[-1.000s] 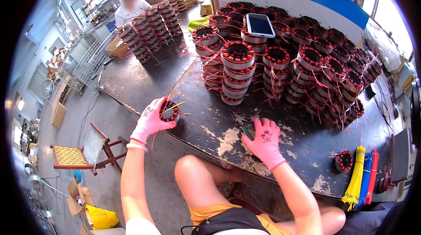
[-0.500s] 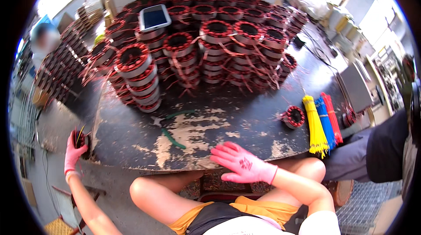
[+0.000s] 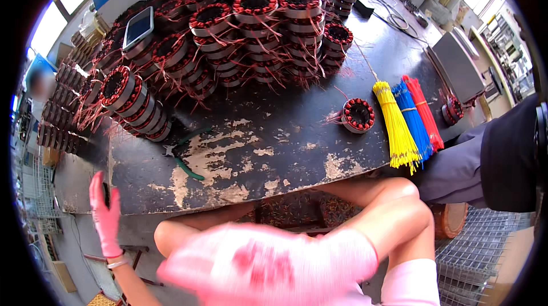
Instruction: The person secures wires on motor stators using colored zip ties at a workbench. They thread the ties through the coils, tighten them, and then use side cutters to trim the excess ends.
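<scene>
My left hand (image 3: pixel 106 220), in a pink glove, is at the left end of the table with fingers stretched up and thumb apart. Just behind it, mostly hidden, a dark object (image 3: pixel 107 193) shows between thumb and fingers; I see no grip on it. Close to the camera, my right hand (image 3: pixel 265 263) hangs over my lap, its pink glove smeared by motion, so its fingers cannot be read. A single red-wound motor stator (image 3: pixel 358 116) rests on the worn black table (image 3: pixel 274 157). Green-handled pliers (image 3: pixel 185 166) lie left of the middle.
Stacked stators (image 3: pixel 257 38) fill the table's far side, with a white-framed phone-like device (image 3: pixel 138 27) on top. At the right lie yellow (image 3: pixel 395 129), blue (image 3: pixel 414 120) and red (image 3: pixel 423 113) bundles of thin sleeves. Another person's dark-trousered leg (image 3: pixel 456 160) is beside them.
My right hand has swung from the table's front edge towards me, over my lap. My left hand has opened from around the dark wound piece. The view has shifted to the right.
</scene>
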A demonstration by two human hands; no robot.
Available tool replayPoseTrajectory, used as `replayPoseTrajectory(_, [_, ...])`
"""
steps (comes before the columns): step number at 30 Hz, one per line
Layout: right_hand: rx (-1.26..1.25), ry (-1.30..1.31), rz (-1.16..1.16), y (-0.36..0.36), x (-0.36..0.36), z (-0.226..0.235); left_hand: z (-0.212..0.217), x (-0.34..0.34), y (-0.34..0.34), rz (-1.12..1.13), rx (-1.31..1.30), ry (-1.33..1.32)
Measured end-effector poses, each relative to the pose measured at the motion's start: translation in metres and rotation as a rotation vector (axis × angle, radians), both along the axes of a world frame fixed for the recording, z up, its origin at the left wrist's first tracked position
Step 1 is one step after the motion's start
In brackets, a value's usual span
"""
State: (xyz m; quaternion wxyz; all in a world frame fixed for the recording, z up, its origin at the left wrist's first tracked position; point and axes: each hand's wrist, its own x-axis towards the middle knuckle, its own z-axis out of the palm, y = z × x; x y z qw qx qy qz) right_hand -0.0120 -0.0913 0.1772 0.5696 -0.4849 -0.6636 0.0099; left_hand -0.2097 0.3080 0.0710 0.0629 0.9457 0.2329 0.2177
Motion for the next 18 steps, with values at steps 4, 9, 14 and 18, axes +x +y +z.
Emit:
replayPoseTrajectory(4, [-0.021,0.395,0.339,-0.012,-0.028,0.015,0.011,0.033,-0.073,-0.088,-0.097,0.005])
replayPoseTrajectory(9, [0.023,0.367,0.257,-0.041,-0.016,0.014,0.034,0.111,-0.162,-0.375,-0.064,-0.002])
replayPoseTrajectory(14, [0.054,0.366,0.286,-0.039,-0.019,0.006,0.031,0.134,-0.196,-0.538,-0.109,-0.005])
replayPoseTrajectory(18, [0.058,0.355,0.271,-0.043,-0.015,0.006,0.026,0.153,-0.220,-0.670,-0.121,0.023])
